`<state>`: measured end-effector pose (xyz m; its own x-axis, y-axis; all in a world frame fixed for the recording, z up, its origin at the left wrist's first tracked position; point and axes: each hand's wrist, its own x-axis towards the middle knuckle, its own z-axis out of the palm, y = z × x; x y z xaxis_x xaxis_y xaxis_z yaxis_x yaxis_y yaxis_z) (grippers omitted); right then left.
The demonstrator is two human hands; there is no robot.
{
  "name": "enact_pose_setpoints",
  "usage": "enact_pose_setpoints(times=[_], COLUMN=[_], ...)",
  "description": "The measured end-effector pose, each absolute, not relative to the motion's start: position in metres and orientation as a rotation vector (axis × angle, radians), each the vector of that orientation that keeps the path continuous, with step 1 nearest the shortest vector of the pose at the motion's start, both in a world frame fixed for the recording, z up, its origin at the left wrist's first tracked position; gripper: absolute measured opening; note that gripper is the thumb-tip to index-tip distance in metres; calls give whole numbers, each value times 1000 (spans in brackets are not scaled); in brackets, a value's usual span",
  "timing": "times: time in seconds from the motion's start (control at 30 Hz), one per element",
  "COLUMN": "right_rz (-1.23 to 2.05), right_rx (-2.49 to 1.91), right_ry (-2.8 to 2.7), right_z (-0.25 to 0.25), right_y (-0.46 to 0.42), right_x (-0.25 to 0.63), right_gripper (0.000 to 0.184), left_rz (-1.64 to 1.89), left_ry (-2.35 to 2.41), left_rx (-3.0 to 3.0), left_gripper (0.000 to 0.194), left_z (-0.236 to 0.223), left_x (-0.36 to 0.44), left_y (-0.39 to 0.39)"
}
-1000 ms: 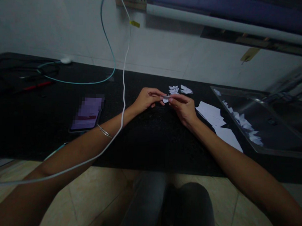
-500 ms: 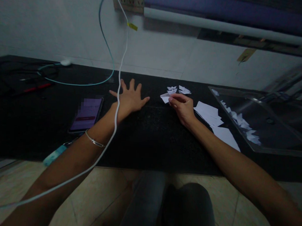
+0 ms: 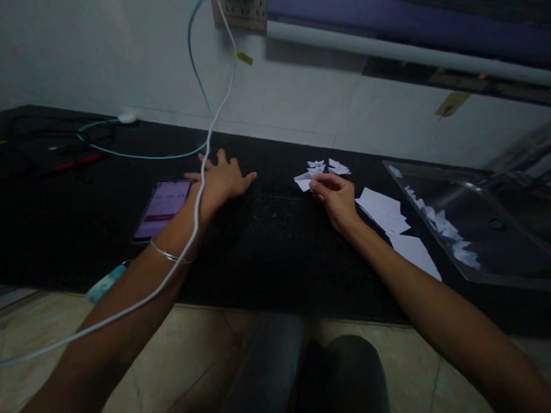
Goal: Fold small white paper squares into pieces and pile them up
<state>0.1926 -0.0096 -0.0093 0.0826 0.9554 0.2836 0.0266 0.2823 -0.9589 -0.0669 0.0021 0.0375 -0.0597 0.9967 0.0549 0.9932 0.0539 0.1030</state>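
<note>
My right hand [image 3: 337, 200] pinches the edge of a folded white paper [image 3: 303, 181] between thumb and fingers, low over the black counter [image 3: 264, 261]. Just behind it are small folded paper boats [image 3: 338, 167], grouped near the wall. To the right of that hand lie loose white paper sheets [image 3: 380, 210], partly overlapping. My left hand [image 3: 219, 181] is spread open, palm down on the counter, holding nothing. A phone [image 3: 163, 211] with a lit screen lies beside my left forearm.
At the right is a metal sink [image 3: 520, 241], with several folded paper pieces [image 3: 443, 226] along its left side. A white cable [image 3: 197, 209] hangs across my left arm. A teal cable [image 3: 145, 157] and red-and-black leads [image 3: 79, 161] lie at the back left.
My left hand has shifted left, closer to the phone, with its fingers still spread. My right hand keeps its pinch on the folded paper in nearly the same place. The view has moved slightly.
</note>
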Motion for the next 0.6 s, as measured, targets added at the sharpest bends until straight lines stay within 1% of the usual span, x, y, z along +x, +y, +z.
enact_pose_setpoints(times=[0.07, 0.13, 0.23, 0.33, 0.43, 0.6], right_rz=[944, 969, 990, 1000, 1036, 1091], right_rx=[-1042, -1022, -1010, -1004, -1008, -1007], right_ry=[-1290, -1296, -1292, -1284, -1283, -1246], right_z=[-10, -10, -12, -12, -11, -10], right_y=[-10, -10, -9, -9, -11, -14], right_x=[192, 191, 190, 191, 190, 189], right_gripper=[16, 18, 20, 21, 22, 25], left_rz=[465, 679, 838, 884, 881, 905], left_ry=[2171, 1825, 1313, 1005, 851, 794], left_rx=[2191, 2252, 2117, 1902, 1782, 1737], left_gripper=[73, 62, 49, 33, 31, 32], left_z=[44, 44, 34, 17, 5, 3], left_x=[-49, -31, -12, -4, -3, -3], left_y=[-9, -15, -14, -7, -1, 1])
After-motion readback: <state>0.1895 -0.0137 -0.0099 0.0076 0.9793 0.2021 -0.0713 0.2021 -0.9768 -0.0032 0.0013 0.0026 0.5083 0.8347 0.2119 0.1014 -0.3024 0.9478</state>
